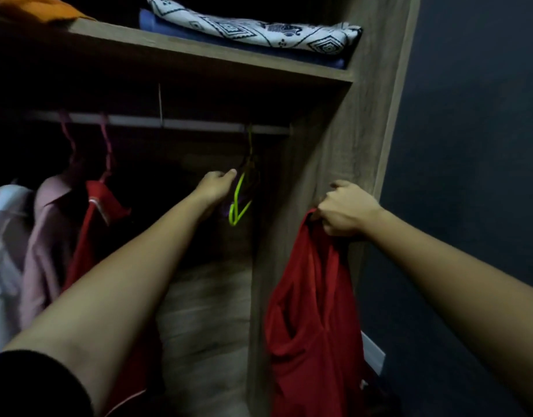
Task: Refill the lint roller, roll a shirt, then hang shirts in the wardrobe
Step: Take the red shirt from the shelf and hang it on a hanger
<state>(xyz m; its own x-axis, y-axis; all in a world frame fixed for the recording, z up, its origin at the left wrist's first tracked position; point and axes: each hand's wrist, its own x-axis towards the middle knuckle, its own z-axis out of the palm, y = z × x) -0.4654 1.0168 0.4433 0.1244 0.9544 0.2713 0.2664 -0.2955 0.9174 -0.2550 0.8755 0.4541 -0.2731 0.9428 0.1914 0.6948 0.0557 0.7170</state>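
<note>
Shirts [48,236] hang left on the rail [169,123], hangers [241,194] right, folded cloths [253,31] on the shelf [199,55] above.

Two bare forearms in view, both uncovered from wrist to well up the arm. Left hand [215,186]: bare, no ring, watch or band visible. Right hand [346,210]: bare, knuckles showing, no ring or wristband visible. Black sleeve [33,385] on the left upper arm, short, dark plain fabric, hem ending above the elbow at the bottom left corner of the view. Right arm: no sleeve within view. Frame dim and slightly blurred; fine detail unreadable.
</note>
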